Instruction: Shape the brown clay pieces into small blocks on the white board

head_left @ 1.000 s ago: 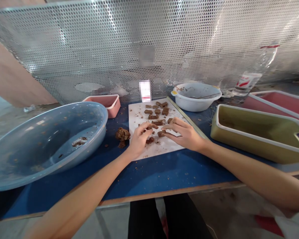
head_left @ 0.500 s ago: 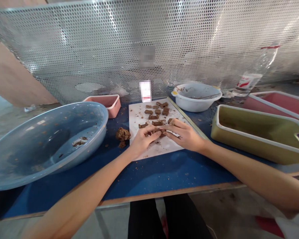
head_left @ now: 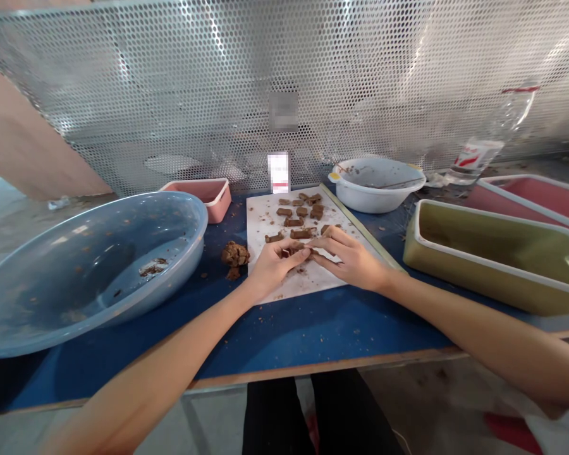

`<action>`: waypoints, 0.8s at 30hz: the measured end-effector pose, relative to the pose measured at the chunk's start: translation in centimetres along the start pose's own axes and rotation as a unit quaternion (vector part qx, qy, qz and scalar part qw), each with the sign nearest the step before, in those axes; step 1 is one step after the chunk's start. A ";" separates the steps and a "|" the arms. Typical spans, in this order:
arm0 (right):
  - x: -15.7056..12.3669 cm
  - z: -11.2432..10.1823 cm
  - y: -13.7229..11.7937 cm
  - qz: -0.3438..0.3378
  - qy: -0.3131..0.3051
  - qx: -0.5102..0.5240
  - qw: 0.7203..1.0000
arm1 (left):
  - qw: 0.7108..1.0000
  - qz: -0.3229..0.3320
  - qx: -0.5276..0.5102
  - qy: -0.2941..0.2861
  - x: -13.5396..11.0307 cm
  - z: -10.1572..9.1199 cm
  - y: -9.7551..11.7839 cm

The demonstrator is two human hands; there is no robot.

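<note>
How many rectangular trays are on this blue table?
3. A small pink tray sits by the far rim of the blue basin, an olive-yellow tray is on the right, and a larger pink tray is behind it at the far right. Others may lie out of view.

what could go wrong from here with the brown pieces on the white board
The left hand pinches a small brown piece with the right hand touching it; too much squeeze might deform or crumble it, as crumbs already litter the white board. Both hands work just in front of the shaped pieces, so a slip could knock them.
</note>
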State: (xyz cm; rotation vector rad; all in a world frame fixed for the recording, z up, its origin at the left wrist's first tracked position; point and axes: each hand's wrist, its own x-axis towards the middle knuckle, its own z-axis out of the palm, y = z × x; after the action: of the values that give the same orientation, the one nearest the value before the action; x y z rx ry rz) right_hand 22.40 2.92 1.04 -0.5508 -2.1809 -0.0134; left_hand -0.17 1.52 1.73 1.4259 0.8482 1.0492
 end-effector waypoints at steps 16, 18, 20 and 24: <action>0.4 -0.6 -0.2 0.032 0.006 -0.001 0.999 | 0.995 0.066 0.059 0.039 0.4 -0.9 -0.3; 0.4 -0.6 -0.1 0.031 0.006 -0.004 0.999 | 0.996 0.053 0.051 0.044 0.4 -0.9 -0.3; 0.3 -0.5 0.0 0.031 0.005 -0.003 1.000 | 0.997 0.046 0.047 0.046 0.3 -0.8 -0.2; 0.2 -0.2 0.0 0.034 0.013 0.004 0.999 | 0.997 0.046 0.044 0.054 0.2 -0.7 0.0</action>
State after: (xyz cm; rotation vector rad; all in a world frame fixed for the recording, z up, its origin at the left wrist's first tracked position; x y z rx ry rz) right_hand 22.46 2.93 1.33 -0.6172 -2.1357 0.0243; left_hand -0.74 1.95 1.77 1.5047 0.9235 1.1787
